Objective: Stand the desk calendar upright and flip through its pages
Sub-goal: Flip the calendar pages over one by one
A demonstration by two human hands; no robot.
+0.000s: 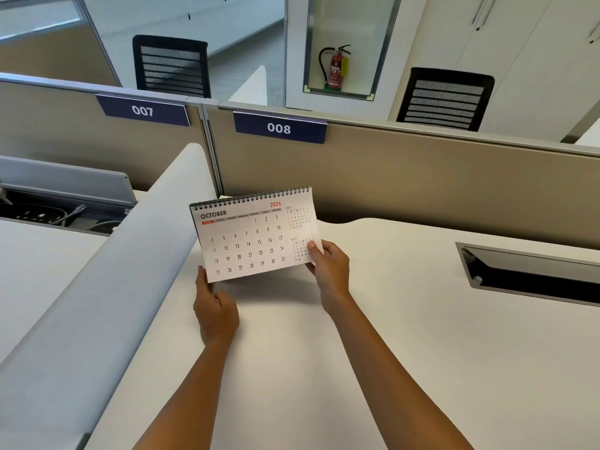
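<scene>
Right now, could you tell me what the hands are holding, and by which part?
The desk calendar, by its bottom corners: left hand at the lower-left, right hand at the lower-right, thumb on the page.

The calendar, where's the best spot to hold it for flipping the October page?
Grip the calendar at its lower corners, from below, as the left hand and right hand do. The spiral binding runs along the top, so pages swing free at the bottom.
</scene>
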